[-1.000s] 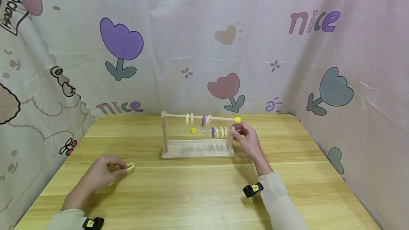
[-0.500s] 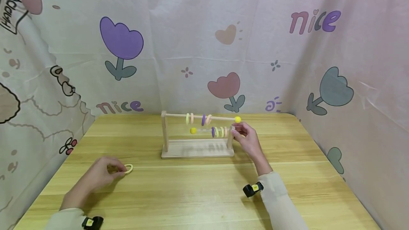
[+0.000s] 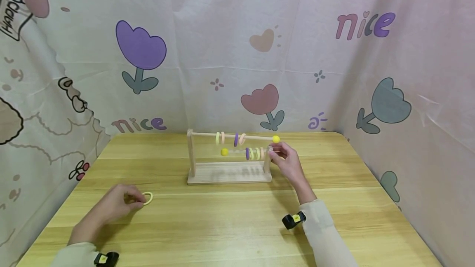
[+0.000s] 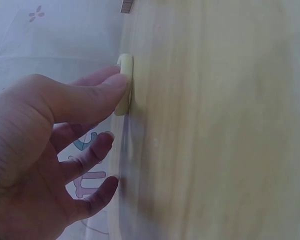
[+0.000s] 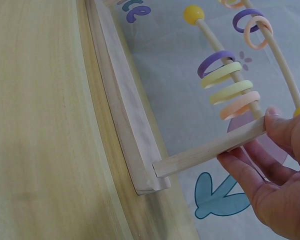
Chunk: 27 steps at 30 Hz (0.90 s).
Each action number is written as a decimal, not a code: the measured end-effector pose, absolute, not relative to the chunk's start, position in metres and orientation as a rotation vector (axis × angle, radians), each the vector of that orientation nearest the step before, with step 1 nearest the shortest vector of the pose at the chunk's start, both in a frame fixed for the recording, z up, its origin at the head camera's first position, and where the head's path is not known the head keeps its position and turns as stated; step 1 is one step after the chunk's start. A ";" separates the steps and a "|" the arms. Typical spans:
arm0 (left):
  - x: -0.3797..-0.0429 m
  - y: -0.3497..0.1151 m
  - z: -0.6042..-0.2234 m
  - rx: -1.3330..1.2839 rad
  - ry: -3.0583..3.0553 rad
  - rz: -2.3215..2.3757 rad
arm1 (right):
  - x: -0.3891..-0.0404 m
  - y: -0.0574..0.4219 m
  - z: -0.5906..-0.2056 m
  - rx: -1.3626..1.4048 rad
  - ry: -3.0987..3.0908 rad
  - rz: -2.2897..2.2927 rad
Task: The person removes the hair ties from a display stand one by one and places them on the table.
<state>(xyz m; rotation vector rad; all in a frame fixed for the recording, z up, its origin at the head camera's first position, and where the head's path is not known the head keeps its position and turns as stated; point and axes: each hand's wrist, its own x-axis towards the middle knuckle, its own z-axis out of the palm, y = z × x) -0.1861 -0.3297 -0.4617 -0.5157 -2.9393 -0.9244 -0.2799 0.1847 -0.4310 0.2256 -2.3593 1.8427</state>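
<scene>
My left hand (image 3: 118,203) pinches a pale yellow ring (image 3: 148,198) between thumb and forefinger, low over the table at the left. In the left wrist view the ring (image 4: 125,85) is seen edge-on, other fingers spread loosely. My right hand (image 3: 287,162) holds the top of the short right post (image 5: 210,150) of a wooden ring stand (image 3: 230,173). From that post a rod with a yellow ball end (image 5: 193,15) carries purple, yellow and peach rings (image 5: 230,85). The upper rod, fixed to the tall left post (image 3: 191,153), bears spaced rings and ends in a yellow ball (image 3: 276,139).
The wood-grain table (image 3: 222,226) carries the stand near its back half. Behind it hangs a pale curtain (image 3: 208,32) printed with flowers and words. Each wrist wears a small black camera (image 3: 294,220).
My left hand has shifted slightly left and toward me with the ring, which has turned to show more of its opening. The right hand and the stand stay where they were.
</scene>
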 end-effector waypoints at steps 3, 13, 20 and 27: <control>-0.185 -0.328 -0.461 -0.505 -2.949 -0.911 | -0.279 0.185 -0.430 0.220 -2.364 1.839; -0.185 -0.303 -0.441 -0.572 -2.870 -0.846 | -0.278 0.185 -0.429 0.231 -2.329 1.874; -0.191 -0.277 -0.439 -0.723 -2.717 -0.982 | -0.278 0.184 -0.429 0.242 -2.315 1.875; -0.200 -0.247 -0.438 -0.803 -2.651 -1.082 | -0.278 0.183 -0.429 0.235 -2.313 1.882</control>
